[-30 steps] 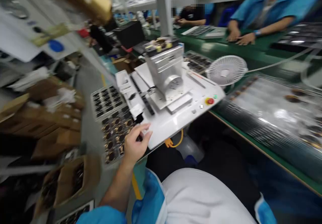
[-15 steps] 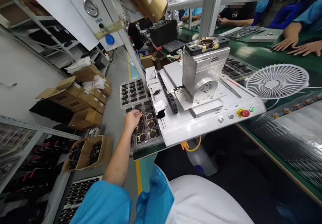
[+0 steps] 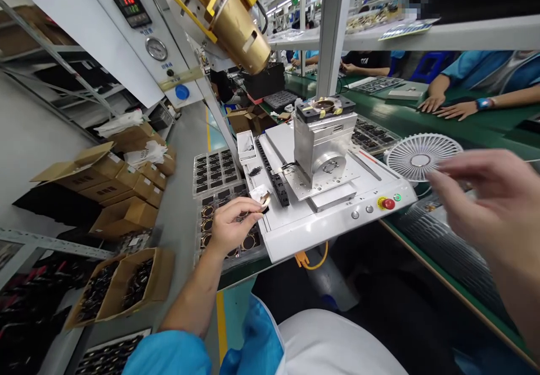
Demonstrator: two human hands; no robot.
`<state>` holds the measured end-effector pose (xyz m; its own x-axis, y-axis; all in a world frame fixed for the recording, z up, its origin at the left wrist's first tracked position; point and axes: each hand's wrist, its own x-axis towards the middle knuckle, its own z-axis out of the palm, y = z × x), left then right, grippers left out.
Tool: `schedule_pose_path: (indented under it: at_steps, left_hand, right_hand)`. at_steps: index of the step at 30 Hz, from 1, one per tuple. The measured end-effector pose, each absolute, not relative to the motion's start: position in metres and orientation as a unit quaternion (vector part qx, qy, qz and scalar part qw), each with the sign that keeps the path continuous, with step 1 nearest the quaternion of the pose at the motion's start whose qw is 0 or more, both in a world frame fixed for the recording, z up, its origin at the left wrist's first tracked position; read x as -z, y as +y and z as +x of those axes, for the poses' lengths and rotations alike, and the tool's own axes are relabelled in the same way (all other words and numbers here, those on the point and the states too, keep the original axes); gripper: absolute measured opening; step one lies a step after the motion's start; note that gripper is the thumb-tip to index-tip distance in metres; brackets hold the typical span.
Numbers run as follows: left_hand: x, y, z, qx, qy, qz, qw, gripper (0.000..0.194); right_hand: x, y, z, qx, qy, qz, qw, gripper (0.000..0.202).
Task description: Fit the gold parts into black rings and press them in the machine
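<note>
My left hand [image 3: 234, 224] pinches a small round gold-rimmed part [image 3: 265, 200] between thumb and fingertips, over the left edge of the white machine base [image 3: 287, 234]. Beneath and beside that hand lies a clear tray [image 3: 231, 254] of dark round parts with gold rims. My right hand [image 3: 485, 195] is raised at the right, near the white fan, blurred; its thumb and fingers are apart and no object shows between them. At the middle of the base stands a metal fixture [image 3: 323, 147] with a black top holder [image 3: 324, 107] that has a ring-shaped seat.
A gold cylinder head [image 3: 240, 32] hangs above the base. The white fan [image 3: 419, 158] stands at the right, near stacked clear trays [image 3: 442, 240]. A red stop button [image 3: 387, 203] is on the base front. Across the bench, another person's hands [image 3: 447, 107] rest on the green surface.
My left hand has moved right from over the tray, now with a gold-rimmed part visible in its fingers. My right hand has come into view. The view has shifted.
</note>
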<state>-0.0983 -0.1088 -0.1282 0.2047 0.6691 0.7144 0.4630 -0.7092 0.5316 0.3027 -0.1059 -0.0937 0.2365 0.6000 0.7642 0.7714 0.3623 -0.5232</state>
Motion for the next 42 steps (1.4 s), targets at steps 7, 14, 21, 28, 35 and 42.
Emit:
schedule_pose_path:
  at_steps: [7, 14, 21, 28, 35, 42]
  left_hand:
    - [0.117, -0.118, -0.091, -0.516, 0.309, 0.793, 0.092, 0.011]
    - [0.103, -0.116, -0.098, -0.552, 0.335, 0.754, 0.120, 0.012]
    - [0.038, -0.052, -0.053, -0.543, 0.338, 0.766, 0.057, 0.006]
    - [-0.017, 0.040, 0.028, -0.397, 0.360, 0.844, -0.024, 0.010]
    - [-0.029, 0.040, 0.053, -0.256, 0.413, 0.874, -0.006, 0.022]
    - [-0.009, 0.037, 0.029, -0.222, 0.356, 0.908, 0.005, 0.064]
  right_hand:
    - [0.013, 0.010, 0.250, -0.004, -0.787, -0.411, 0.461, 0.021]
    - [-0.018, 0.070, 0.237, -0.111, -0.842, -0.408, 0.336, 0.024]
    - [-0.030, 0.077, 0.239, -0.126, -0.863, -0.346, 0.346, 0.023]
    - [-0.009, 0.054, 0.250, -0.149, -0.728, -0.360, 0.564, 0.021]
    - [0.038, -0.004, 0.295, -0.232, -0.677, -0.379, 0.586, 0.033]
    - [0.153, -0.059, 0.351, -0.332, -0.556, -0.581, 0.493, 0.064]
